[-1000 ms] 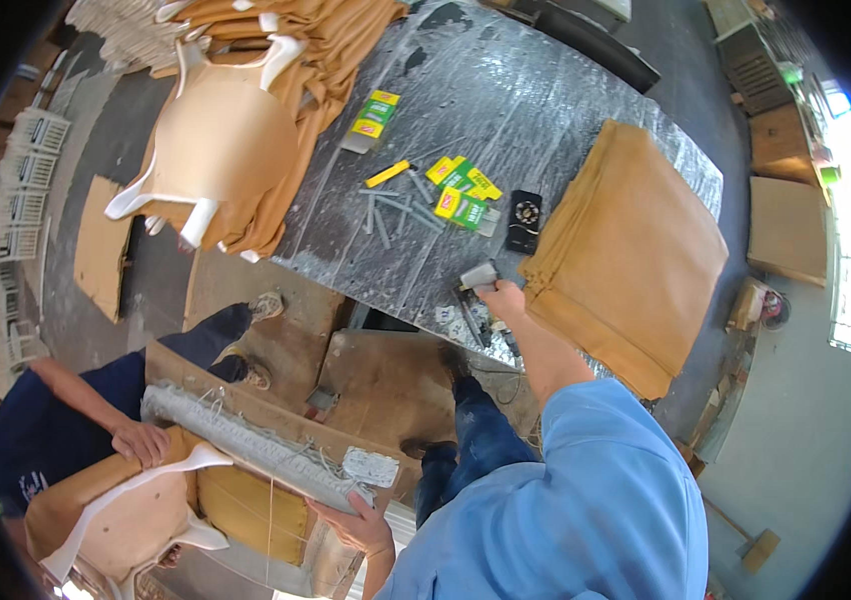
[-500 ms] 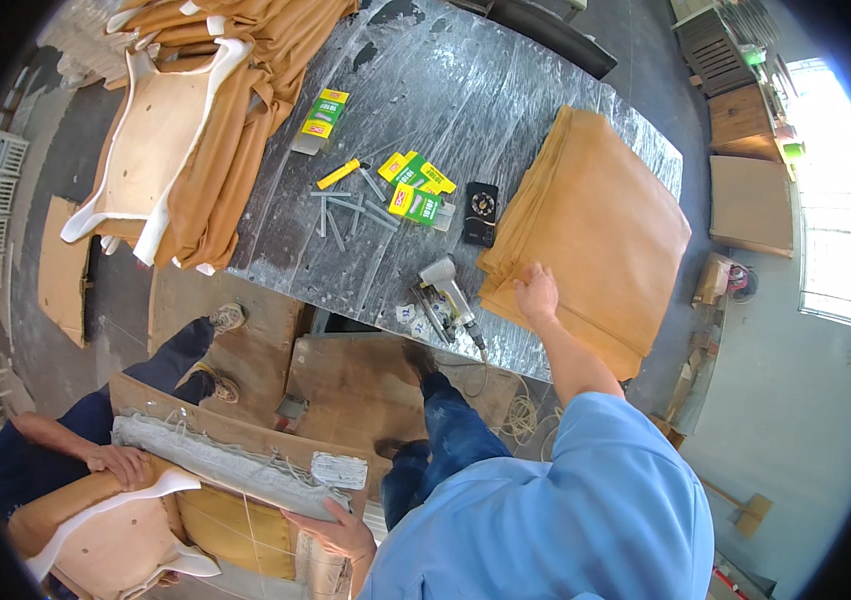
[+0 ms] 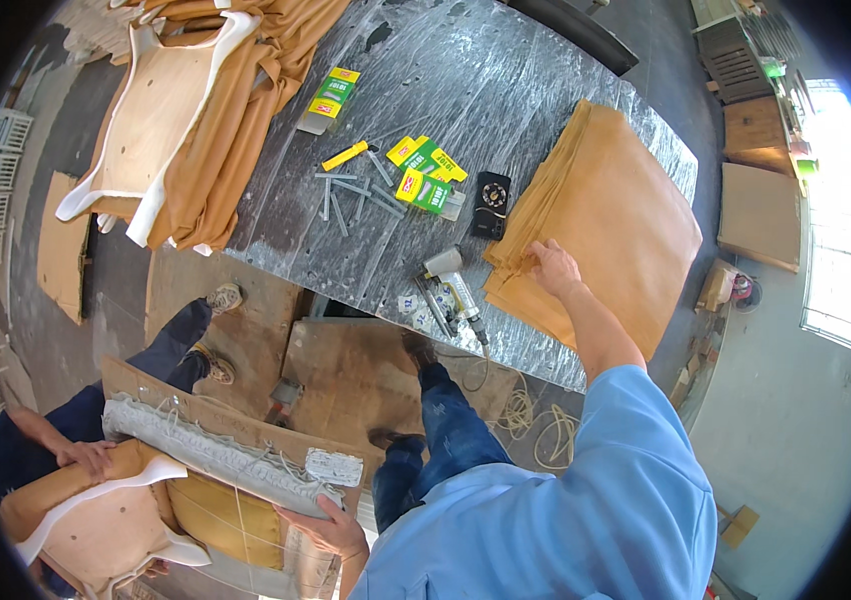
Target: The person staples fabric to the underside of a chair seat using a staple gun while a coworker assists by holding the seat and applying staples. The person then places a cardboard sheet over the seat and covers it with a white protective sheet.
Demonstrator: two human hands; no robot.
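Observation:
My right hand (image 3: 554, 268) is at the left edge of a stack of tan leather-like sheets (image 3: 616, 220). Its fingers are bent and pinch the edge of the top sheet, which wrinkles there. Low in the view, my left hand (image 3: 331, 528) rests against the end of a padded work stand (image 3: 216, 450), with its fingers stretched out and the thumb apart. A silver staple gun (image 3: 454, 285) with an air hose lies near the table edge, left of the stack. A black phone-like device (image 3: 490, 205) lies beside the sheets.
The dark, scuffed table (image 3: 286, 245) also carries green-and-yellow boxes (image 3: 429, 192), loose staple strips (image 3: 346, 190) and a yellow cutter (image 3: 346, 155). Tan-covered pieces with a wooden panel (image 3: 156, 120) are piled at its left. A co-worker's hand (image 3: 86, 456) rests on a tan-edged seat panel (image 3: 101, 525).
My right hand has shifted along the stack's left edge, and its fingers have bent in at the top sheet. My left hand stays at the stand. The whole view has shifted slightly.

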